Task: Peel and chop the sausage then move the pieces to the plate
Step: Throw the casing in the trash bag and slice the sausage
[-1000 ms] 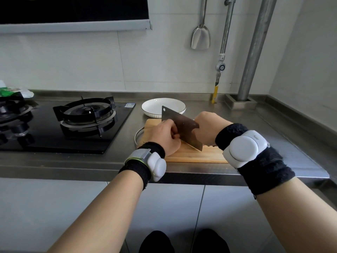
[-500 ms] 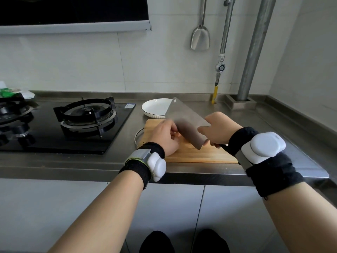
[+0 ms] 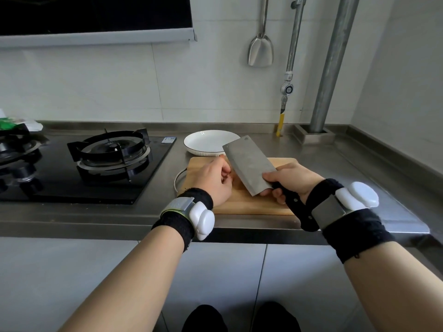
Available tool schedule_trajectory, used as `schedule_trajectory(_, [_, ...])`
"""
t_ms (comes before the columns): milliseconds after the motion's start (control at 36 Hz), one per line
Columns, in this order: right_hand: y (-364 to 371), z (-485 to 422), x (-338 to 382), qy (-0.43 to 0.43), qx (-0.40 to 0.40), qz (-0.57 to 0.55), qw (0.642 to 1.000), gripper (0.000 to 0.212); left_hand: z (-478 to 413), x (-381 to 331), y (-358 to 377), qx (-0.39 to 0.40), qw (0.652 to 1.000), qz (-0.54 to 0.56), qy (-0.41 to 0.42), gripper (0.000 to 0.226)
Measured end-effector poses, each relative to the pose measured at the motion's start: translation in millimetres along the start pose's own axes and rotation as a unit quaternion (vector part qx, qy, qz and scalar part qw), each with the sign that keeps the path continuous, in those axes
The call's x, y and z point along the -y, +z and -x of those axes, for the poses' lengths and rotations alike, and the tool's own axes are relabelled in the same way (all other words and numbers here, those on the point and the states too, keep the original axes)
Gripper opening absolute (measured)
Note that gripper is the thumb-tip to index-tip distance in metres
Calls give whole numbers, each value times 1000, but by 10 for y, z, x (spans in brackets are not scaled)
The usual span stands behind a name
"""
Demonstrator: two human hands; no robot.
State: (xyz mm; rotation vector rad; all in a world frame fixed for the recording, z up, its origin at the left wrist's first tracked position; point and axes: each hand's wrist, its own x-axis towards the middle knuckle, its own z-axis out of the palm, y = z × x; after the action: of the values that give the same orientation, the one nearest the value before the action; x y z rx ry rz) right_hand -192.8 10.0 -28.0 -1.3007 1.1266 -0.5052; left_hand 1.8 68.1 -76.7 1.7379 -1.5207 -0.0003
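The sausage (image 3: pixel 233 180) is seen only as a pinkish sliver on the cutting board (image 3: pixel 242 204), mostly hidden between the left hand (image 3: pixel 213 182) and the cleaver (image 3: pixel 249 167). It is pinned under the curled fingers of the left hand, whose heel rests on the board's near-left part. Just right of that hand, the cleaver is gripped by the right hand (image 3: pixel 291 182) at the joint of blade and black handle, with fingers wrapped around it; the blade is tilted, its flat side turned to the camera and its far corner raised over the board's back edge. The empty white plate (image 3: pixel 206 141) is set just behind the board, touching or nearly touching it. The gas stove (image 3: pixel 107 152) lies left of the board on the steel counter (image 3: pixel 359 178). A metal spatula (image 3: pixel 260 50) is hung on the wall behind the board.
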Motion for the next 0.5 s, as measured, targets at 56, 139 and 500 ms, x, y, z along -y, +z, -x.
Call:
schedule_trajectory(56, [-17,-15,-8,8,7,-12,1000,27,6,-19,-13,3,1000,-5,-2,13])
schedule_trajectory(139, [-22,-39,-4,14,11,-11,1000,28,11,-40,-39,11,1000,0,-9,17])
schedule_trajectory(500, [-17,-133,-10,11,11,-25,1000,26,-206,-96,-99,-19,932,307,-192,11])
